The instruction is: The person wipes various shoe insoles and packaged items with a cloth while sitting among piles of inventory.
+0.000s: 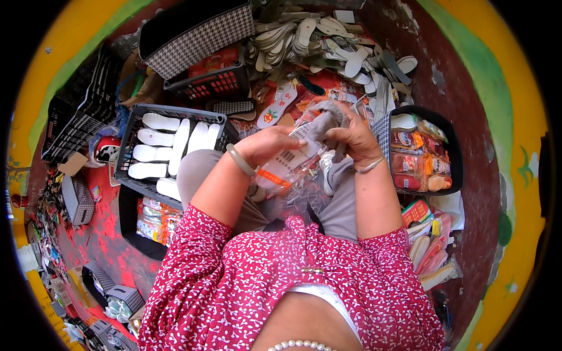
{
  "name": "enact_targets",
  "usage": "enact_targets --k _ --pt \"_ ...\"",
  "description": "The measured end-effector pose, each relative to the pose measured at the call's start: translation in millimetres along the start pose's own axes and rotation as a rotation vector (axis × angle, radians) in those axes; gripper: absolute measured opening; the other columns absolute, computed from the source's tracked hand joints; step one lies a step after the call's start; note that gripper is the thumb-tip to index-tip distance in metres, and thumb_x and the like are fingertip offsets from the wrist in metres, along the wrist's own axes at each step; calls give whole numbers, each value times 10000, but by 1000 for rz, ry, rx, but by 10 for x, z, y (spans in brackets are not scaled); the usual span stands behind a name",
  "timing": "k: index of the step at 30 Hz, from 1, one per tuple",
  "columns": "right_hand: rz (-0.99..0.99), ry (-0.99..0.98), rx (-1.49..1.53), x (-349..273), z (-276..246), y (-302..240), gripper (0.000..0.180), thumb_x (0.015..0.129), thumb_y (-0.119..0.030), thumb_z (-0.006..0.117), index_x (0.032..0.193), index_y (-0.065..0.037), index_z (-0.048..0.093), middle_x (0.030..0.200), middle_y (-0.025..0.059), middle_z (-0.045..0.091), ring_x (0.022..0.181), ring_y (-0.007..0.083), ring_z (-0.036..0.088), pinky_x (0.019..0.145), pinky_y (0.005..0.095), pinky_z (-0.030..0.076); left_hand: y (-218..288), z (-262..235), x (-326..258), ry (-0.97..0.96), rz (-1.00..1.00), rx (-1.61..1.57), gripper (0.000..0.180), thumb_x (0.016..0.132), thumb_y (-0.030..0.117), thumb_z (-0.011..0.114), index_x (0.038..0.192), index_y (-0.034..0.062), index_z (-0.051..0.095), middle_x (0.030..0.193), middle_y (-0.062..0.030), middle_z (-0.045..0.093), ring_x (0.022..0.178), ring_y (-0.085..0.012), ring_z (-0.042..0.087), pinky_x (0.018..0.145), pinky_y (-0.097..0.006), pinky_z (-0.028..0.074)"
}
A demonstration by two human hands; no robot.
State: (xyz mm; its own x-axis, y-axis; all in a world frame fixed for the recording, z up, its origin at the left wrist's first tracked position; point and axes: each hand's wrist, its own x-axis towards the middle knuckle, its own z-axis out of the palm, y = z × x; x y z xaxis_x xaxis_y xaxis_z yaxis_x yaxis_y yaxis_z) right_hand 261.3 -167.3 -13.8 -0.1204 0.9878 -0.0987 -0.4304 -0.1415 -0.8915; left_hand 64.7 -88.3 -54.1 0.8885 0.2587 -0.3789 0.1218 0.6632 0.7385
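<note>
My left hand grips a clear plastic packet with an orange strip and a printed card inside, held over my lap. My right hand holds the grey insole pair at the packet's upper end, fingers curled over it. Whether the grey piece is inside the packet's mouth or just against it I cannot tell. A pale bangle is on my left wrist and a thin bracelet on my right. My knees in grey trousers lie beneath the packet.
A black crate of white insoles stands at my left. A black houndstooth bin of packed insoles is at my right. A heap of loose insoles lies ahead, beside a crate with red packets. Packed bundles sit by my right hip.
</note>
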Motion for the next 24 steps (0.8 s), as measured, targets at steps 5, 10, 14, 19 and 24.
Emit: enact_targets --k 5,10,14,19,24 --pt "-74 248 -263 119 -153 356 231 755 28 608 984 -8 601 891 16 635 802 78 587 737 206 468 -127 4 183 44 -36 71 324 871 210 577 1094 -23 556 986 -70 622 859 -137 596 767 -278 481" --pt "-329 520 -518 202 -249 344 193 774 -12 613 966 -5 591 869 34 646 768 92 591 700 230 469 -98 -5 165 -12 94 183 300 867 122 577 1121 -36 549 1017 -45 616 914 -102 557 840 -241 433" --pt "-415 710 -879 190 -253 313 196 778 -85 638 956 -19 590 816 88 653 732 150 610 669 280 473 -17 29 111 -31 100 208 299 868 120 575 1117 -44 556 1020 -46 616 915 -104 553 845 -247 426" --pt "-501 849 -832 203 -434 307 189 802 -107 635 960 -11 598 797 68 651 699 157 601 662 271 472 12 28 76 -1 143 254 299 853 93 580 1112 -55 561 1020 -66 624 913 -127 583 844 -252 451" --pt "-407 663 -138 197 -511 229 195 863 -195 602 964 -28 602 869 38 628 730 163 609 701 272 486 10 14 34 84 178 178 307 843 81 583 1115 -60 556 1013 -76 625 924 -137 582 842 -254 451"
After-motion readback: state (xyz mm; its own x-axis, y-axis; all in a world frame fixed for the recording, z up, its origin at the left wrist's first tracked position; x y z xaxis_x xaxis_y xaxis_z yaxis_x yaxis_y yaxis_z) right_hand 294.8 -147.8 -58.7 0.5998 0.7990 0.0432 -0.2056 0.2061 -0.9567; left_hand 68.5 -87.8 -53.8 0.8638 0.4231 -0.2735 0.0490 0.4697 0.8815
